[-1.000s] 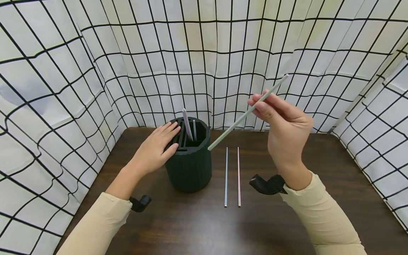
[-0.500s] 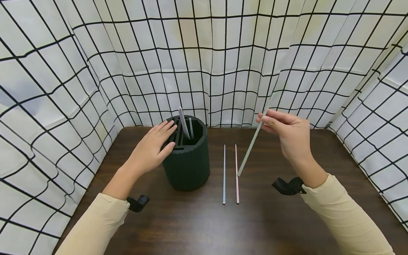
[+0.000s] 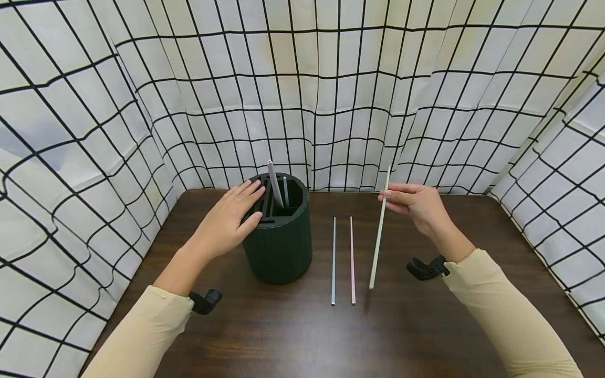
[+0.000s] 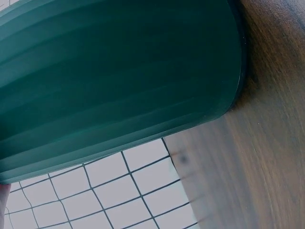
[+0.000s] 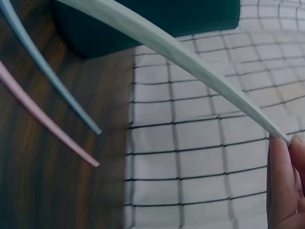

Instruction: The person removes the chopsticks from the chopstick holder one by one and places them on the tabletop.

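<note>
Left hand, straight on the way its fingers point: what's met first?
Probably the pale purple sticks leaning in the dark green holder, just ahead of the left hand in the head view. Depth is unclear; it might pass beside them.

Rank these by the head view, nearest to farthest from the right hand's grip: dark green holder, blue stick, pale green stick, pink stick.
1. Pale green stick: held in the right hand's grip.
2. Pink stick: lies left of it.
3. Blue stick: left of the pink one.
4. Dark green holder: farthest left.
</note>
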Motion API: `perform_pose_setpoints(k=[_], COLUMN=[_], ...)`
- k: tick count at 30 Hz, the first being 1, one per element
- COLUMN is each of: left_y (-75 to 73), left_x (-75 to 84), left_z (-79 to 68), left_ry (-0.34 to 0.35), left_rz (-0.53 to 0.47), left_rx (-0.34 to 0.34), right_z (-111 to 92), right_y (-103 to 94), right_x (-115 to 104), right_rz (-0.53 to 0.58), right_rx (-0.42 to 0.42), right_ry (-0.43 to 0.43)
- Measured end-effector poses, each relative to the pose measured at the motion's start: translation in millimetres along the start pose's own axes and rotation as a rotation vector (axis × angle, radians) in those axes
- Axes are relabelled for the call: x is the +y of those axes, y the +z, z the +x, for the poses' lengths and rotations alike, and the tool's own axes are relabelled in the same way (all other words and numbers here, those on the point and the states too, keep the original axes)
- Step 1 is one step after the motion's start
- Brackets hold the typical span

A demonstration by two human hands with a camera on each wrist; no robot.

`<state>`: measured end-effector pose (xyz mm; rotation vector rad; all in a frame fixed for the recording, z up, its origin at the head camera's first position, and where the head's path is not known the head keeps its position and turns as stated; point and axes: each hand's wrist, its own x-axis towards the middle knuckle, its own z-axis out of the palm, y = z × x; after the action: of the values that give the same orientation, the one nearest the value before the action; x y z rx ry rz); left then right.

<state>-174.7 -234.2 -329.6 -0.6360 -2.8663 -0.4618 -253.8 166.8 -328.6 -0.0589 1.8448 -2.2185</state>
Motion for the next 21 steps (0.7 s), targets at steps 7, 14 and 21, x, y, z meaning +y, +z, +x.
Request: perform_pose_setpoints(k=[7, 14, 21], left_y=[-1.2, -0.8, 0.2], left_x=[0.4, 0.0, -0.3], left_z=[-0.1, -0.5, -0.7], left_ry=[0.001, 0.008, 0.010], left_rz=[0.000, 0.004, 0.006], left_rx=[0.005, 0.008, 0.007], right_z=[20, 37, 48], right_y=[-14.3, -30.2, -37.2], right_x=[22, 48, 74], right_rz=[-0.061, -0.082, -0.111], right_rx=[0.019, -0.009, -0.050], right_ry=[0.122, 0.191, 0.240])
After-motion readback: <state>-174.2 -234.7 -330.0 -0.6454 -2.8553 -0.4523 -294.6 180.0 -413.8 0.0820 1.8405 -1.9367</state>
